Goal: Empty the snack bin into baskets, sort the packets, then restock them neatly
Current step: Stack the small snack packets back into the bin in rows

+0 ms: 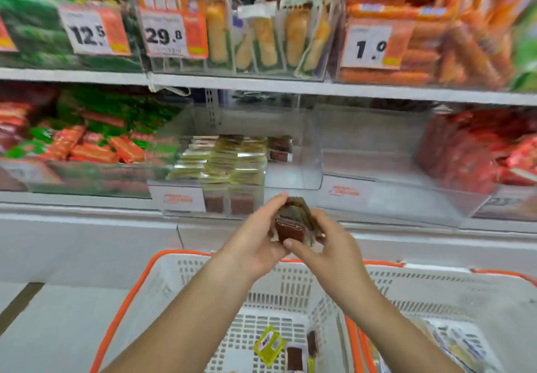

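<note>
1. The left hand (255,237) and the right hand (322,246) are brought together in front of the lower shelf (87,198), both gripping a small stack of brown packets (292,221) between them; the left thumb lies along the stack's left side, the right fingers curl round its right side.
2. The stack is held in the air just in front of the clear snack bin (293,169), which stands on the lower shelf.
3. Inside the bin, yellow-green packets (223,160) stand in rows toward its left side, with a few brown ones at the back; the right part of the bin shows bare floor.
4. Below the hands sits a white basket (180,279) with an orange rim; on its floor lie a yellow packet (268,345) and a brown packet (295,358).
5. A second basket (436,291) touches it on the right and holds more packets, too blurred to tell apart.
6. The upper shelf (290,84) carries bins with price tags reading 12.5, 29.8 and 1.0.
</note>
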A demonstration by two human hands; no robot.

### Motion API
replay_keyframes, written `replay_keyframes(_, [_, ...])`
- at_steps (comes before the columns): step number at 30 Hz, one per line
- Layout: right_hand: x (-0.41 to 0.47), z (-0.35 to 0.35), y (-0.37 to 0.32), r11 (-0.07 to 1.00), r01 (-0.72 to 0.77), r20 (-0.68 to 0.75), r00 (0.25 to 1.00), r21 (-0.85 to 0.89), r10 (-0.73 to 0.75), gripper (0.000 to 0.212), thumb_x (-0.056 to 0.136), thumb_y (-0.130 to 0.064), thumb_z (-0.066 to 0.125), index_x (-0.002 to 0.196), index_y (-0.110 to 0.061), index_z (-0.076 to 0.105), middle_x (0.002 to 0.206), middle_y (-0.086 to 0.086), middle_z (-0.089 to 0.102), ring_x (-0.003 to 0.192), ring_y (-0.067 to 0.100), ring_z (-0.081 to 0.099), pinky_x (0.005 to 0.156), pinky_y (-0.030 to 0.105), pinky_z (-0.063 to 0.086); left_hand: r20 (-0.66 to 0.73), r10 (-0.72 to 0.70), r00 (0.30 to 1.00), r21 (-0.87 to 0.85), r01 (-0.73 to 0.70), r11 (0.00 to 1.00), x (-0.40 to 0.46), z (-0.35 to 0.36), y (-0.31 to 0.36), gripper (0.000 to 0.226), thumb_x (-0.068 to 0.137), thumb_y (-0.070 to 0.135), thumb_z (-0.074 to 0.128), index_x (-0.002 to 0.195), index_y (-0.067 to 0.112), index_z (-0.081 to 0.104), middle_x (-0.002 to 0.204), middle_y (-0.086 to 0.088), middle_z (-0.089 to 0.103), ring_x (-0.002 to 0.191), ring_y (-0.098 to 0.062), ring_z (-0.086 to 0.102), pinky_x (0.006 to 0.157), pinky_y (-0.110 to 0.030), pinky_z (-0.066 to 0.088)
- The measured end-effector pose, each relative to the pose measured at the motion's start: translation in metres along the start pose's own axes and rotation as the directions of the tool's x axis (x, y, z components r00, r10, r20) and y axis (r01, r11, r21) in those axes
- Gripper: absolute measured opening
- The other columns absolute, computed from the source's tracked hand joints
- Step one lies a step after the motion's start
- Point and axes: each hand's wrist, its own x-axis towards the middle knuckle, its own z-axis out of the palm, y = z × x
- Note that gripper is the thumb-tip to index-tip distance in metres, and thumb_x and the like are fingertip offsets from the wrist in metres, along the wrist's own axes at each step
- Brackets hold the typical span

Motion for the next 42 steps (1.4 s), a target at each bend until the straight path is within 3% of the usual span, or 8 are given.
replay_keyframes(4, [0.020, -0.018, -0.018, 0.990, 0.100, -0.019, 0.995, -0.101, -0.102, 0.041, 0.081, -0.028, 0.073, 0.119, -0.030, 0.057, 0.100, -0.024, 0.057, 0.089, -0.014, 0.049, 0.075, 0.002, 0.035, 0.033, 0.088, 0.996, -0.006, -0.088, 0.996, 0.004, 0.005, 0.014, 0.041, 0.095, 0.045, 0.047, 0.099, 0.009, 0.069, 0.095, -0.009, 0.068, 0.087, -0.020, 0.063, 0.073, -0.029, 0.054])
replay_keyframes(6, [0.039, -0.028, -0.028, 0.985, 0.104, -0.038, 0.993, -0.135, -0.110, 0.039, 0.083, -0.029, 0.070, 0.119, -0.026, 0.057, 0.100, -0.017, 0.060, 0.087, -0.003, 0.052, 0.073, 0.005, 0.036, -0.027, 0.338, 0.941, 0.367, -0.305, 0.879, 0.008, -0.004, 0.024, 0.039, 0.097, 0.048, 0.041, 0.103, 0.020, 0.067, 0.104, 0.004, 0.067, 0.105, -0.014, 0.058, 0.085, -0.026, 0.046])
replay_keyframes(9, [0.079, -0.040, -0.049, 0.971, 0.095, -0.004, 0.995, -0.219, -0.098, 0.042, 0.086, -0.028, 0.066, 0.126, -0.022, 0.053, 0.111, -0.005, 0.061, 0.099, 0.011, 0.053, 0.074, 0.014, 0.036, 0.160, 0.763, 0.627, 0.961, -0.275, 0.025, 0.023, -0.048, 0.035, 0.041, 0.096, 0.045, 0.046, 0.130, 0.023, 0.054, 0.131, 0.006, 0.054, 0.135, -0.018, 0.035, 0.110, -0.035, 0.030])
replay_keyframes(11, [0.115, -0.038, -0.060, 0.933, 0.060, 0.082, 0.996, -0.355, -0.033, 0.045, 0.089, -0.029, 0.063, 0.131, -0.021, 0.048, 0.118, 0.001, 0.058, 0.110, 0.019, 0.052, 0.079, 0.024, 0.037, 0.201, 0.762, 0.615, 0.979, -0.120, -0.162, 0.033, -0.073, 0.044, 0.048, 0.096, 0.043, 0.043, 0.138, 0.019, 0.046, 0.143, 0.000, 0.046, 0.143, -0.023, 0.022, 0.119, -0.040, 0.013])
replay_keyframes(14, [0.173, -0.012, -0.053, 0.806, 0.058, 0.232, 0.968, -0.590, 0.100, 0.042, 0.090, -0.027, 0.060, 0.127, -0.013, 0.046, 0.120, 0.010, 0.055, 0.108, 0.029, 0.054, 0.084, 0.033, 0.043, 0.105, 0.657, 0.746, 0.982, 0.027, -0.188, 0.040, -0.092, 0.056, 0.054, 0.097, 0.049, 0.034, 0.141, 0.018, 0.040, 0.146, -0.002, 0.041, 0.142, -0.023, 0.022, 0.119, -0.039, 0.004])
replay_keyframes(20, [0.233, 0.050, -0.013, 0.509, 0.084, 0.338, 0.838, -0.856, 0.429, 0.013, 0.087, -0.004, 0.054, 0.074, -0.003, 0.055, 0.090, 0.013, 0.062, 0.091, 0.031, 0.059, 0.073, 0.033, 0.045, 0.154, 0.578, 0.801, 0.954, 0.032, -0.298, 0.043, -0.098, 0.068, 0.050, 0.097, 0.054, 0.032, 0.140, 0.030, 0.037, 0.142, 0.008, 0.042, 0.136, -0.015, 0.028, 0.118, -0.036, 0.003])
replay_keyframes(30, [0.270, 0.068, 0.034, 0.722, -0.298, -0.035, 0.934, -0.624, 0.355, 0.051, 0.093, -0.029, 0.058, 0.133, -0.003, 0.039, 0.124, 0.018, 0.053, 0.111, 0.032, 0.055, 0.086, 0.033, 0.046, 0.190, 0.587, 0.787, 0.960, -0.024, -0.279, 0.041, -0.105, 0.070, 0.046, 0.097, 0.052, 0.034, 0.140, 0.035, 0.034, 0.138, 0.014, 0.042, 0.136, -0.010, 0.028, 0.119, -0.034, 0.001])
replay_keyframes(42, [0.284, 0.071, 0.039, 0.856, -0.385, 0.002, 0.912, -0.346, 0.411, 0.062, 0.091, -0.002, 0.049, 0.146, -0.007, 0.020, 0.131, 0.019, 0.050, 0.117, 0.034, 0.053, 0.091, 0.033, 0.046, 0.158, 0.589, 0.793, 0.973, -0.022, -0.231, 0.044, -0.102, 0.069, 0.045, 0.095, 0.053, 0.038, 0.134, 0.033, 0.046, 0.129, 0.013, 0.051, 0.129, -0.013, 0.038, 0.118, -0.035, 0.006])
